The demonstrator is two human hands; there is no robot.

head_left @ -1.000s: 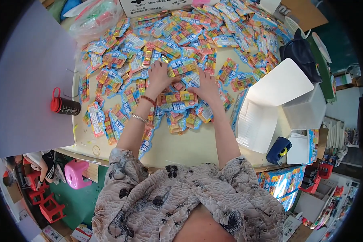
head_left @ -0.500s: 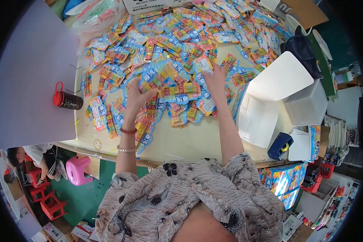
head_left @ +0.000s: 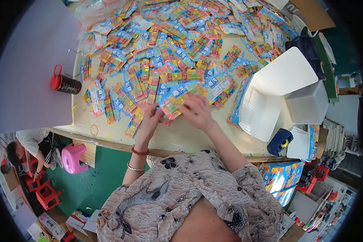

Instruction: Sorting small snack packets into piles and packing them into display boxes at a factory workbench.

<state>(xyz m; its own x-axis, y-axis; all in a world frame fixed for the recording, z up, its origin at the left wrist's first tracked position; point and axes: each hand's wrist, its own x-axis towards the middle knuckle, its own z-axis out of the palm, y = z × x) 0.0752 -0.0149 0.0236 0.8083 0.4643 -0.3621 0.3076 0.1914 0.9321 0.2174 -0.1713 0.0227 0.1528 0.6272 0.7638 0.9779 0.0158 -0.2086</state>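
Fingers [head_left: 159,115] of the left hand [head_left: 151,121] are curled around the near end of a small stack of colourful flat packets [head_left: 180,98], while the right hand [head_left: 199,113] is laid against the same stack from the right, its fingers bent over the packets' lower edge; both hands are closed on it, just below the centre of the frame. The stack is held low over the pale tabletop [head_left: 189,137], at the near fringe of a wide spread of loose packets [head_left: 169,44] by which the upper half of the table is covered. A bare strip of tabletop is left between the hands and the table's front edge [head_left: 121,146], which runs across the middle of the frame; more bare surface is seen at lower left of the spread. To the right of the hands, an open white carton [head_left: 270,97] with a raised flap is set close by, and the room on that side is narrowed by it. A blue tape dispenser [head_left: 280,142] is placed near the front edge at right. A dark cylindrical flask with a red lid [head_left: 64,83] lies at the left edge, well apart from the hands. A pink stool [head_left: 73,158] is seen below the table at left.
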